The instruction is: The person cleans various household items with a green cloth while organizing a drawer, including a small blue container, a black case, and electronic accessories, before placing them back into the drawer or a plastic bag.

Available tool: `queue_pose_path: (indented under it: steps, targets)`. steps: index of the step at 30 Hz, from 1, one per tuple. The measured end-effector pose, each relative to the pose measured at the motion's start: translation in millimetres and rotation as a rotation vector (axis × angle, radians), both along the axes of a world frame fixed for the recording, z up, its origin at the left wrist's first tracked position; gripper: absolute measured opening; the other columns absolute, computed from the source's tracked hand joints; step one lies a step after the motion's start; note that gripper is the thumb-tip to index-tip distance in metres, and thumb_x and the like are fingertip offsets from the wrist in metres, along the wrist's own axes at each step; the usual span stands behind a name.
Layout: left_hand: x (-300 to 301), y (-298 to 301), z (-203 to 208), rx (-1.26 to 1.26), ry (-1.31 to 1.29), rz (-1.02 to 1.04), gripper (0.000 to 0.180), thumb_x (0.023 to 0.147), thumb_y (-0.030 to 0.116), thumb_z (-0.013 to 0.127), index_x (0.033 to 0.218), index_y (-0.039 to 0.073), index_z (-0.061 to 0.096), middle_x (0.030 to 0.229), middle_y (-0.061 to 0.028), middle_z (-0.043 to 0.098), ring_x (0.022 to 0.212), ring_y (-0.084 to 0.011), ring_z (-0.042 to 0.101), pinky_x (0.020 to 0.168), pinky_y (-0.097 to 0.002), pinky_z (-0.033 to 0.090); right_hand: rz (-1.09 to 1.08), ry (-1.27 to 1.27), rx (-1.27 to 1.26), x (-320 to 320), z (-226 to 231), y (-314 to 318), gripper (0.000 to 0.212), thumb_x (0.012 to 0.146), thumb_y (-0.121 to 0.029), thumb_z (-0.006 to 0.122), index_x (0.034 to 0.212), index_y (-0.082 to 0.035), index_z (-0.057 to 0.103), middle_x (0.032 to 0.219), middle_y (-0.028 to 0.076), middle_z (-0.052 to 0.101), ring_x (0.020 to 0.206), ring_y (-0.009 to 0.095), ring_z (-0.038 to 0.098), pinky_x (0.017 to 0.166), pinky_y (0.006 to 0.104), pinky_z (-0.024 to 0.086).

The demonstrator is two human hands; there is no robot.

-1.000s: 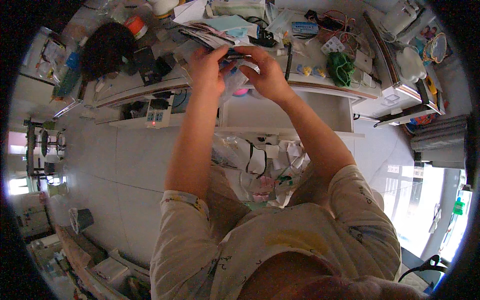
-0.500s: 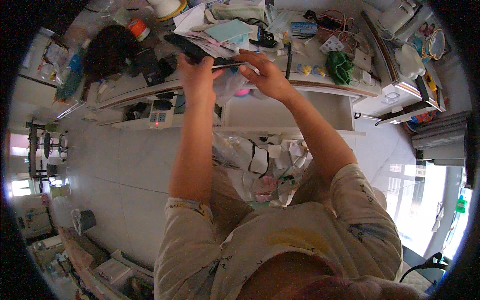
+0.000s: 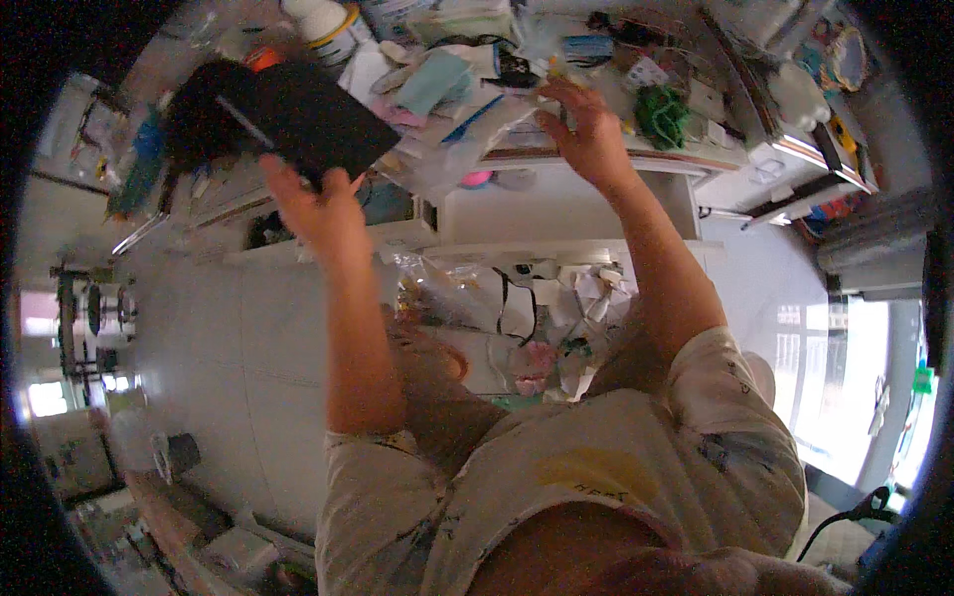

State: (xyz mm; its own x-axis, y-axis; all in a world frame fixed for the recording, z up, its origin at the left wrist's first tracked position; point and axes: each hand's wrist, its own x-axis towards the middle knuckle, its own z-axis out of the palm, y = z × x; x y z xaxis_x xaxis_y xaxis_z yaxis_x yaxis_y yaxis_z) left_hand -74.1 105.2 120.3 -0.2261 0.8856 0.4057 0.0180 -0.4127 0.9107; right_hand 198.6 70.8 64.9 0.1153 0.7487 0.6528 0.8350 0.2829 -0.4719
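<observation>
My left hand (image 3: pixel 323 214) grips the near edge of a flat black rectangular object (image 3: pixel 318 114), its kind unclear, and holds it tilted over the left side of the cluttered worktop. A pale strip runs along one side of it. To the right, my right hand (image 3: pixel 591 139) hovers over the worktop's front edge, thumb and fingers apart, with nothing plainly between them. Beside its fingertips lies a crumpled clear plastic bag (image 3: pixel 462 149). A slim blue item (image 3: pixel 472 119) and a pale green folded piece (image 3: pixel 434 84) are on the pile between my hands.
Below the worktop, a white drawer (image 3: pixel 566 214) is pulled out toward me. A green mesh bundle (image 3: pixel 663 116) sits on the right. A white tub (image 3: pixel 323 25) stands at the back left. Papers and plastic (image 3: pixel 591 298) fill the space between my legs.
My left hand has swung left and nearer with the black object, whose broad face now shows. My right hand has moved right, away from it. The blue item has come into view.
</observation>
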Motion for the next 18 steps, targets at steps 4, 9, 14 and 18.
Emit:
queue_pose_path:
  steps: [4,9,14,18]
  targets:
    - [-1.8,-18.6,6.3,0.001,-0.229,-0.070,0.069,0.066,-0.012,0.041,0.131,0.007,0.030,0.119,-0.0158,0.044,0.098,-0.0279,0.052,0.073,-0.0426,0.054,-0.298,-0.281,0.002,59.4,15.9,-16.8,0.040,0.075,-0.024,0.063,0.112,-0.016,0.054,0.118,0.008,0.052,0.107,0.032,0.046,0.089,0.0426,0.037]
    - [5.3,-19.6,-5.4,-0.220,-0.411,-0.286,0.072,0.058,-0.013,0.042,0.128,0.008,0.039,0.116,-0.0123,0.048,0.102,-0.0283,0.051,0.082,-0.0460,0.047,-0.667,-0.298,-0.444,97.6,4.1,-44.1,0.050,0.075,-0.035,0.060,0.121,-0.021,0.045,0.127,0.005,0.044,0.115,0.033,0.037,0.089,0.0493,0.035]
    - [43.6,-28.6,-11.6,-0.348,-0.636,-0.669,0.073,0.055,-0.012,0.044,0.125,0.007,0.039,0.113,-0.0114,0.050,0.104,-0.0282,0.050,0.085,-0.0423,0.045,-0.502,-0.398,-0.355,136.4,-30.4,-35.5,0.044,0.074,-0.022,0.064,0.116,-0.016,0.050,0.115,0.006,0.054,0.105,0.031,0.047,0.090,0.0433,0.037]
    - [60.6,-27.3,-24.3,-0.314,-0.596,-0.676,0.071,0.055,-0.011,0.045,0.123,0.009,0.040,0.112,-0.0113,0.051,0.103,-0.0291,0.051,0.084,-0.0427,0.046,-0.589,-0.029,0.041,154.2,-23.4,-28.7,0.041,0.074,-0.026,0.067,0.110,-0.011,0.054,0.099,0.009,0.060,0.093,0.025,0.056,0.082,0.0386,0.043]
